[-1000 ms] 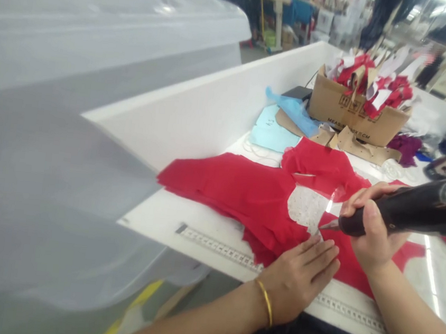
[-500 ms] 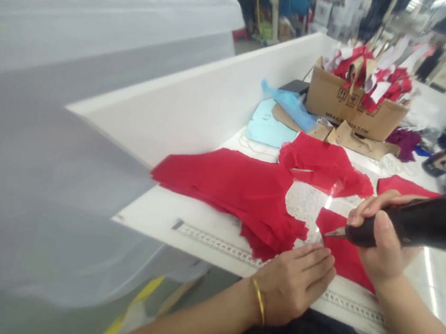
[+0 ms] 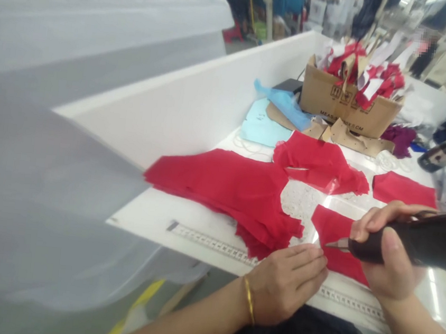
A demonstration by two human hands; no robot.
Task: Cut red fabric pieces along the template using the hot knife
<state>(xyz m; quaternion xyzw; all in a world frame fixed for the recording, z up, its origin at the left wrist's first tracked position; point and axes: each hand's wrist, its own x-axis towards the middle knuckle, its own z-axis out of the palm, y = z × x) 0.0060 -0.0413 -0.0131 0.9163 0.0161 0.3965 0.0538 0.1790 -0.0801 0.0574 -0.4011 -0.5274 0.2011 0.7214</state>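
My right hand (image 3: 393, 251) is wrapped round a black handheld tool (image 3: 438, 237) with a narrow pointed metal tip. That tip rests over or on the left edge of a red fabric piece (image 3: 334, 224), just beyond my left fingertips; whether it touches cannot be made out. My left hand (image 3: 288, 280), with a gold bangle at the wrist, lies flat at the table's front edge, fingers stretched out together beside the fabric. To its left is a stack of red fabric pieces (image 3: 225, 183). A printed ruler strip (image 3: 211, 243) runs along the edge, partly under my left hand.
More red fabric (image 3: 319, 158) lies behind, with another red piece (image 3: 404, 190) at right. A cardboard box (image 3: 345, 103) full of red and white scraps stands farther back. Light-blue pattern pieces (image 3: 265, 126) and a dark bottle (image 3: 445, 153) are nearby. A white partition (image 3: 183, 88) borders the left.
The tool's tip has moved slightly towards me and to the right along the red fabric's edge. My left hand stays flat in about the same place. The whole view has shifted a little.
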